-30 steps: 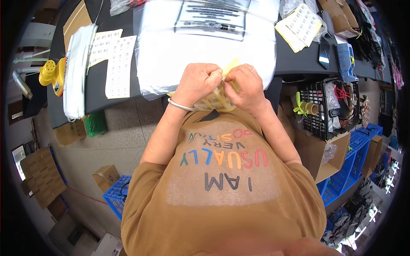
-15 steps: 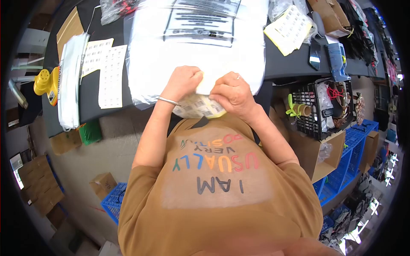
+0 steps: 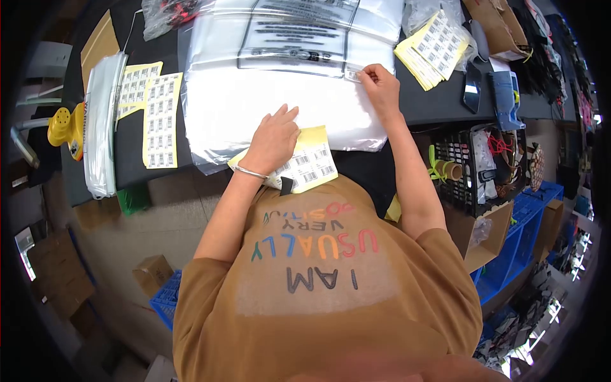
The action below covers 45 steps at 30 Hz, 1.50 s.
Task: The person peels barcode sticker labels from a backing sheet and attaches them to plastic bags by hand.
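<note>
A stack of clear plastic bags with black printed text lies before me on the table. My right hand pinches a small barcode label against the top bag, beside the lower right corner of its printed frame. My left hand lies with fingers stretched on the lower part of the bags. Under its palm is a yellow-backed sheet of barcode labels, which reaches over the table's front edge toward my shirt. Part of the sheet is hidden by the hand.
More label sheets lie at left and a pile of label sheets at right. Near that pile are a phone and a blue tape dispenser. Folded plastic bags hang over the left edge. A black basket stands lower right.
My hands have moved apart. The right went up and right to the printed frame with a label; the left flattened on the bags. The label sheet now lies flatter, its printed side showing.
</note>
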{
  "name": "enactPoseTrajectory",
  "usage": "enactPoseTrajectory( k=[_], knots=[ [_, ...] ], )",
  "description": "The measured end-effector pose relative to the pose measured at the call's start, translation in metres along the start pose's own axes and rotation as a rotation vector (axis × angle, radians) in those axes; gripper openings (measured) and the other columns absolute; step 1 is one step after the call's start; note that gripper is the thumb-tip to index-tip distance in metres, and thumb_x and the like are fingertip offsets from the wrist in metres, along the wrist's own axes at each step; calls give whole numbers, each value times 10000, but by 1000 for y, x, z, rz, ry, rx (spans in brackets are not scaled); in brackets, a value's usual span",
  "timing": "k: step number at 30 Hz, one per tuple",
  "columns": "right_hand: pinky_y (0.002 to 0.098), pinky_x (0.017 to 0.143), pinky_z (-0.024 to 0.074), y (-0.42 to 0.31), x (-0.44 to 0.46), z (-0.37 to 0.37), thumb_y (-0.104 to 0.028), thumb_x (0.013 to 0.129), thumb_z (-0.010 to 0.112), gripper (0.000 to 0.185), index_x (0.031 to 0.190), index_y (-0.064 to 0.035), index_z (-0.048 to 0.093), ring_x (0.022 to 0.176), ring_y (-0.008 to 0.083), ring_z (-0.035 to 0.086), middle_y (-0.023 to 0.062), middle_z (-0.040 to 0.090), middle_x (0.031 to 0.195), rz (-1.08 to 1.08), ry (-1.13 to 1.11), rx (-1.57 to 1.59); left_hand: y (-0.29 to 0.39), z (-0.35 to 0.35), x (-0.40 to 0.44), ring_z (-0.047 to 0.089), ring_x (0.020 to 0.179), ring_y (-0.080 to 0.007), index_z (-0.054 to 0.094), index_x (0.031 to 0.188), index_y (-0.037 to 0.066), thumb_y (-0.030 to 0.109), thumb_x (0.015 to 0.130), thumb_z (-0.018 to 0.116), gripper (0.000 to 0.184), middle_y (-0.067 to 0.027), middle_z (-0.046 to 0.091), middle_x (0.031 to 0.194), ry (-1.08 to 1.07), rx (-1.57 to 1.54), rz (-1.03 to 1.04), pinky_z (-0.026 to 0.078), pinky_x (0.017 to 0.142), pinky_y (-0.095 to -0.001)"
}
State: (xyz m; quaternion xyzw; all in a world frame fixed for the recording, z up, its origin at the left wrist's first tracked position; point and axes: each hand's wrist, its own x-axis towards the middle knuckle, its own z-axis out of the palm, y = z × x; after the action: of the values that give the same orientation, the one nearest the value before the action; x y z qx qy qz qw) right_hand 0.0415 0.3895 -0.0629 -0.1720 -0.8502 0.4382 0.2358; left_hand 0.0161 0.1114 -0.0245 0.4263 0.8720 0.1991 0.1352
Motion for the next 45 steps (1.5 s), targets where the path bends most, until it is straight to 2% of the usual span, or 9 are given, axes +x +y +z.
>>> enactPoseTrajectory(
  k=[8, 17, 22, 24, 27, 29, 32, 38, 45],
  knots=[
    [285, 588, 493, -5, -4, 2, -184, 794, 693, 154, 795, -43, 634, 626, 192, 620, 79, 637, 703, -11, -10, -116, 3, -2, 2, 413, 1311, -312, 627, 895, 17, 153, 912, 507, 182, -118, 526, 1339, 24, -38, -35, 354, 1053, -481],
    [374, 606, 500, -12, -4, 5, -302, 784, 723, 299, 832, -48, 572, 699, 263, 617, 100, 611, 805, -252, -8, -517, 2, 4, 3, 415, 1310, -312, 622, 883, 18, 159, 912, 500, 189, -122, 526, 1338, 49, -47, -54, 345, 1065, -482],
    [428, 647, 520, -6, 15, 2, -417, 851, 625, 399, 921, -33, 539, 787, 330, 645, 160, 603, 920, 10, -25, -707, -1, 5, 3, 426, 1299, -311, 626, 909, 16, 166, 914, 494, 200, -128, 537, 1321, 58, -42, -30, 354, 1058, -471],
    [442, 674, 526, -1, 20, -1, -309, 891, 553, 271, 918, -39, 544, 808, 346, 645, 166, 612, 911, 28, -42, -755, -5, 6, 2, 446, 1280, -315, 632, 941, 14, 171, 916, 493, 212, -138, 557, 1292, 82, -31, -15, 366, 1049, -457],
    [475, 717, 492, 3, 13, -4, -123, 854, 493, 116, 873, -62, 590, 821, 361, 617, 168, 620, 871, -182, -71, -659, -9, -5, -9, 574, 1097, -333, 632, 1062, 14, 194, 921, 497, 266, -181, 631, 1113, -3, -217, -80, 445, 951, -394],
    [448, 772, 462, -19, -8, -1, -131, 814, 583, 119, 890, -40, 594, 880, 339, 579, 140, 613, 880, -324, -202, -460, 6, -22, -24, 605, 936, -335, 631, 995, 19, 184, 896, 526, 219, -165, 644, 977, 106, -251, 13, 482, 830, -399],
    [444, 967, 377, -45, -45, 3, -210, 685, 744, 437, 1083, -76, 624, 1138, 338, 506, 133, 551, 1221, -474, -478, -289, 27, -39, -33, 570, 730, -312, 575, 804, 38, 160, 859, 553, 135, -122, 571, 759, 207, -210, 80, 461, 660, -407],
    [398, 896, 403, -29, -53, 18, -161, 724, 724, 90, 755, -77, 720, 1034, 272, 558, 65, 656, 1016, -400, -225, -183, 29, -51, -45, 557, 675, -318, 557, 752, 32, 154, 862, 544, 165, -137, 546, 704, 45, -111, 36, 453, 626, -409],
    [398, 744, 398, -31, -47, 19, -134, 781, 661, 91, 803, -69, 603, 863, 285, 533, 89, 603, 878, -277, -214, -265, 17, -49, -48, 547, 633, -313, 555, 757, 7, 159, 881, 514, 200, -156, 544, 685, 24, -236, -57, 447, 600, -383]
  ],
)
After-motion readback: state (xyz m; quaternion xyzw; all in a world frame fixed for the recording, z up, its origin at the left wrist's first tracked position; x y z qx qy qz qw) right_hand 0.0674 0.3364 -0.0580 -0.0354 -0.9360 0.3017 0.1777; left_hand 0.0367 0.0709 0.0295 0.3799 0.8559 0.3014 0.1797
